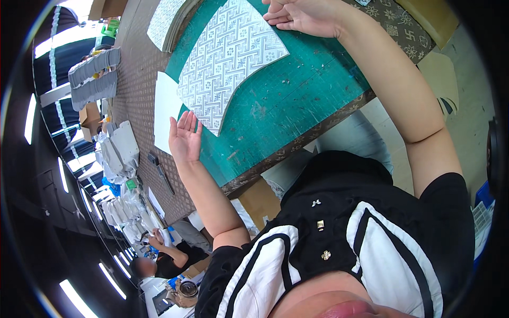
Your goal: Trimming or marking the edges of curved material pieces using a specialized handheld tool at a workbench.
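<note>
A patterned white-and-grey sheet point(230, 55) with curved edges lies flat on a green cutting mat point(281, 114). Beside its lower left corner is my left hand point(185, 139), palm up with the fingers stretched out and nothing held. At the sheet's right edge, my right hand point(305, 17) rests with loosely extended fingers, also holding nothing; its fingertips are partly cut off by the frame's top. A plain white sheet point(165, 106) lies left of the patterned one, close to my left hand.
At the upper left stands a stack of similar patterned pieces point(168, 25). A black pen-like tool point(165, 178) lies on the brown patterned tablecloth point(139, 69). Grey stacked pieces point(95, 74) and pale bundles point(117, 151) fill the left side. Another person point(172, 257) works at the lower left.
</note>
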